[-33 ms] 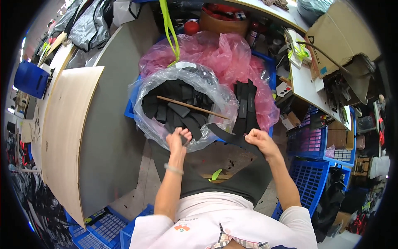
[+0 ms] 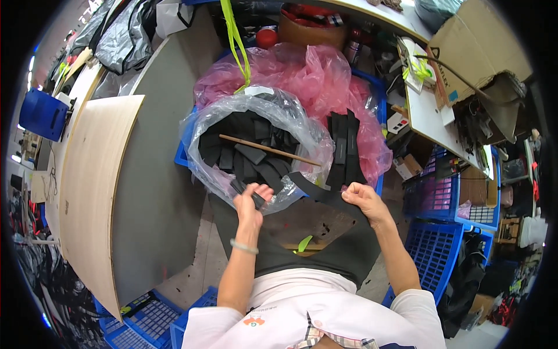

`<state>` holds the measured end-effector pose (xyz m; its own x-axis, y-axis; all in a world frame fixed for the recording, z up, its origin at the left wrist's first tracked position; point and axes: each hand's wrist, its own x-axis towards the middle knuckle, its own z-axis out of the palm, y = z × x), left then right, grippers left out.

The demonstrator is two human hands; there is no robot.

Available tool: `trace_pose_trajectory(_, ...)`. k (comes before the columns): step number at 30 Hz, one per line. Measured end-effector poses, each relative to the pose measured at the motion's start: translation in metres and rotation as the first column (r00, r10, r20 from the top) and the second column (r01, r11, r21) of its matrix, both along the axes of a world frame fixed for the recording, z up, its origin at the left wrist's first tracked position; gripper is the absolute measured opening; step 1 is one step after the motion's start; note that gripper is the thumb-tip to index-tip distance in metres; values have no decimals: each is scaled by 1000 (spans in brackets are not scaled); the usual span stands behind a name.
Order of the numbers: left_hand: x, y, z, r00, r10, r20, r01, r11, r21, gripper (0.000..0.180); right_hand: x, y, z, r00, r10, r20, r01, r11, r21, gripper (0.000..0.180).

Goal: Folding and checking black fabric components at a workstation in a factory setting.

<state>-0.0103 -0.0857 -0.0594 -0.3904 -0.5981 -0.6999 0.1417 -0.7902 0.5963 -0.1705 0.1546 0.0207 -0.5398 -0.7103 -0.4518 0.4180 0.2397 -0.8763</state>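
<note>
My right hand (image 2: 365, 203) is closed in a pinch on the end of a flat black strip (image 2: 314, 188), which looks like fabric or webbing. The strip stretches left across the near edge of a clear plastic bag (image 2: 197, 125). A short dark piece (image 2: 256, 199) lies across the palm of my left hand (image 2: 250, 205), gripped with the thumb while the fingertips extend. Inside the open bag are several black pieces (image 2: 253, 168), with a thin wooden stick (image 2: 270, 150) lying over them. More long black strips (image 2: 344, 148) rest right of the bag.
Pink plastic sheeting (image 2: 319, 75) fills the back of a blue crate (image 2: 381, 99). A grey panel (image 2: 163, 157) stands at the left, and a white worktable (image 2: 433, 125) at the right. Blue crates (image 2: 430, 250) are stacked below it. A yellow-green strap (image 2: 233, 35) hangs over the bag.
My left hand has turned slightly and its fingers have extended, exposing more of the dark piece in it. My right hand has shifted very little and keeps its pinch on the strip.
</note>
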Motion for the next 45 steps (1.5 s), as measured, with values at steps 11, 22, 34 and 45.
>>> trace_pose_trajectory(11, -1, 72, 36, 847, -413, -336, 388, 911, -140, 29, 63, 83, -9, 983, 138, -119, -121, 983, 141, 16)
trace_pose_trajectory(22, 20, 116, 95, 768, -495, -407, 450, 869, -207, 38, 75, -12, 17, 766, -181, -617, 139, 983, -116, 20)
trace_pose_trajectory(34, 24, 112, 98, 755, -468, -458, 515, 857, -27, 32, 83, -6, 8, 320, -176, -931, 140, 981, -137, 31)
trace_pose_trajectory(45, 9, 87, 102, 875, 53, -481, 252, 799, 547, 41, 106, 6, 39, 357, -317, -879, 157, 948, -278, 20)
